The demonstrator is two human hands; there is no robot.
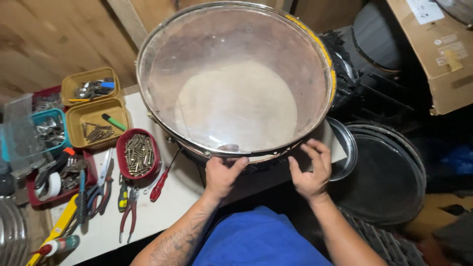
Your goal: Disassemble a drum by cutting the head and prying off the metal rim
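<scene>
A large drum (162, 54) with a clear skin and a metal hoop stands on the white table (167, 207), filling the middle of the view. My left hand (221, 175) rests on the near rim of the hoop, thumb over the edge. Just to its right, my right hand (311, 172) touches the same near rim with spread fingers. Neither hand holds a tool. A yellow band (322, 54) runs along the drum's right side.
Left of the drum sit a red tray of bolts (139, 155), yellow trays of small parts (96, 120), a red screwdriver (161, 183), pliers (129, 209) and scissors (101, 184). Black drum heads (384, 172) lie at the right, a cardboard box (438, 54) above them.
</scene>
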